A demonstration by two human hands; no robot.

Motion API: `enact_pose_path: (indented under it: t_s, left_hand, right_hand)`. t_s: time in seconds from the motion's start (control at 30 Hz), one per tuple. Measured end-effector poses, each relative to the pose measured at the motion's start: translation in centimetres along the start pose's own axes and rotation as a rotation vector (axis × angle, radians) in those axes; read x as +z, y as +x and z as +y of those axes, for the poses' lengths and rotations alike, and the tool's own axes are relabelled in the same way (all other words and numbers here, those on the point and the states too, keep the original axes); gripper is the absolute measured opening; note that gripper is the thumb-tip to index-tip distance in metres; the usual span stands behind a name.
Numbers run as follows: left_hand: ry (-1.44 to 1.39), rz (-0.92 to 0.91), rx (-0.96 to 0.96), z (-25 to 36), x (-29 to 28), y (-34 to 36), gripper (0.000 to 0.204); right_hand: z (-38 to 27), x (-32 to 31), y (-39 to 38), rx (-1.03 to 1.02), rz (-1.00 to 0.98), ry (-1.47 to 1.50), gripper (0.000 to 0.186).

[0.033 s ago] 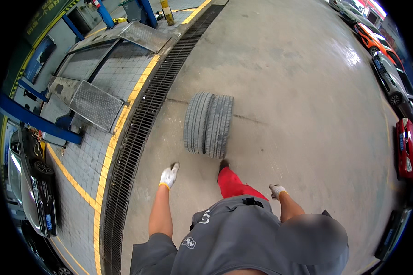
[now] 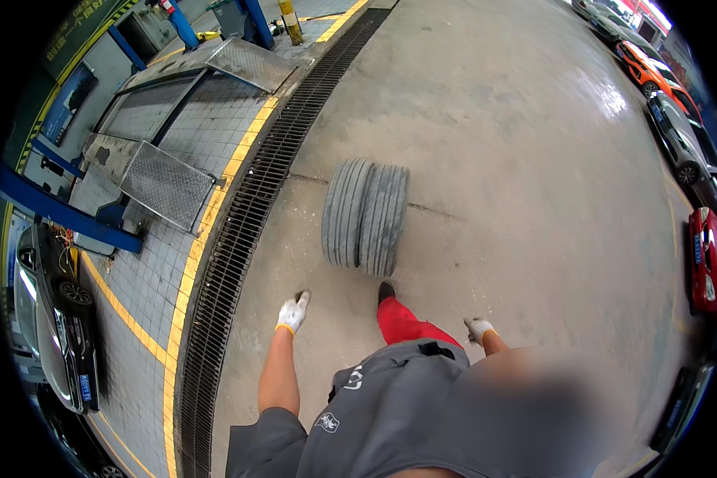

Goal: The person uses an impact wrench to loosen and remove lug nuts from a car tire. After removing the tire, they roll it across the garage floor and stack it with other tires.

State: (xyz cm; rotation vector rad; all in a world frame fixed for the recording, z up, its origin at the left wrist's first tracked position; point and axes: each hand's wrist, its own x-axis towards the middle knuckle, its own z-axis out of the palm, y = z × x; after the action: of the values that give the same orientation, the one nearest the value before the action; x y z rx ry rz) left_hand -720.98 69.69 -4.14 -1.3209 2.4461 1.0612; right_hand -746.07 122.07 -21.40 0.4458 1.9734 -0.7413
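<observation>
Two tyres [image 2: 365, 217] stand upright on their treads, pressed side by side, out on the concrete floor [image 2: 518, 159], just right of the long drain grate [image 2: 247, 215] that runs along the yellow line [image 2: 207, 231]. They sit in the same spot as in the earlier frame, treads facing us, no tilt, no shift against the crack in the floor.

The left hand [image 2: 292, 312], in a white glove, hangs free below and left of the tyres, near them but touching nothing; fingers look loosely released, pointing down at the floor. The right hand [image 2: 478, 328], also gloved, is out to the right, well apart from the tyres, and holds nothing; whether those fingers are curled or loose I cannot tell, it is too small. Both hands match their earlier places.

A red trouser leg [image 2: 410, 323] with a dark shoe [image 2: 386, 291] is planted just under the tyres' lower edge, the toe close to the tread, same as before.

Off to the left, the metal ramp plates [image 2: 163, 183] of a lift lie on the tiled bay, with a dark car [image 2: 56, 319] at the left edge. Parked cars [image 2: 677, 111] line the right edge.
</observation>
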Motion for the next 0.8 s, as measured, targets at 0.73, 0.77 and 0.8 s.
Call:
enact_pose_path:
  t_s: [0.73,0.77,0.8]
  left_hand:
    - [0.118,-0.244,-0.440,-8.7,-2.2,18.4,0.049]
    - [0.144,-0.185,-0.390,-6.1,-4.7,23.5,0.050]
    - [0.166,-0.114,-0.377,-4.3,-8.2,27.6,0.051]
  right_hand:
    - [-49.6,8.2,7.9,-0.335,0.151,-0.674,0.074]
    - [-49.1,6.9,10.7,-0.295,0.193,-0.649,0.074]
    - [-50.6,7.5,11.1,-0.275,0.138,-0.572,0.075]
